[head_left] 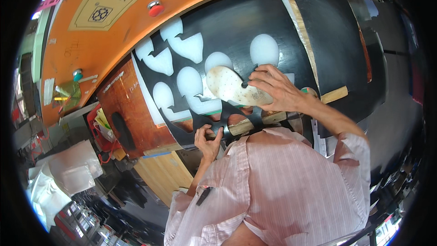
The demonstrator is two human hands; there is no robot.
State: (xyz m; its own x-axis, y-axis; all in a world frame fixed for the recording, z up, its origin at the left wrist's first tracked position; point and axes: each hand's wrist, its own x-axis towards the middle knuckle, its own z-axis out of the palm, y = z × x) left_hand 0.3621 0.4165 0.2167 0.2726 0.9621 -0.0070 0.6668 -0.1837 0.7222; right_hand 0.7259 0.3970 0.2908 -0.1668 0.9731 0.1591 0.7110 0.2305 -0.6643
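A black sheet lies over a white board, which shows through several sole-shaped cut-outs such as the oval hole. On the sheet rests a cream, speckled sole-shaped cutting die, partly covering one of the cut-outs. My right hand grips its right end, fingers curled over the top. Down at the sheet's near edge, my left hand pinches a cut-through strip of the black sheet between thumb and fingers. The underside of the die is hidden.
An orange machine with a red button spans the far side. More black sheet lies to the right. On the left are a reddish-brown board and a red bin. A wooden strip sits by my right forearm.
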